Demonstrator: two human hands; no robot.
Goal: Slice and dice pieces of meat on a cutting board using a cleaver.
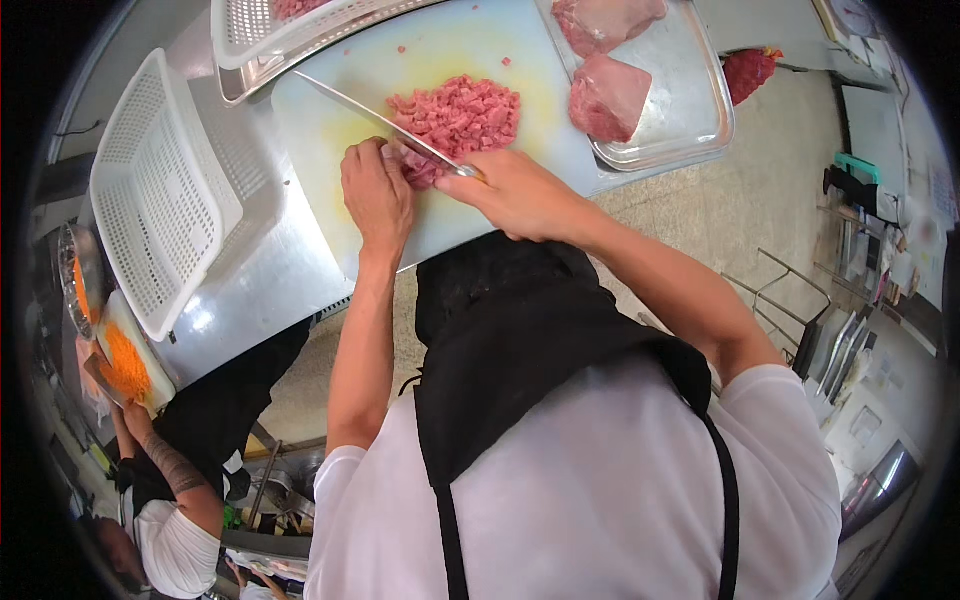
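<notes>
My right hand [517, 193] grips the handle of a long kitchen knife [360, 110], its blade slanting up and left over the cutting board [300, 150]. My left hand [379, 187] presses on a piece of raw meat [420, 169] beside the blade, near the board's front edge. Just beyond the knife lies a heap of diced raw meat [469, 112], with a few loose bits farther off. Two larger slabs of raw meat, the nearer slab [611, 97] and the farther slab [600, 22], rest at a metal tray [675, 112] on the right.
An upright white perforated basket [161, 202] stands left on the steel table [277, 255]. Another white basket [255, 52] holding diced meat sits at the upper left. At far left, a co-worker [176, 525] holds a cleaver [105, 379] by chopped orange food [126, 364] on a board.
</notes>
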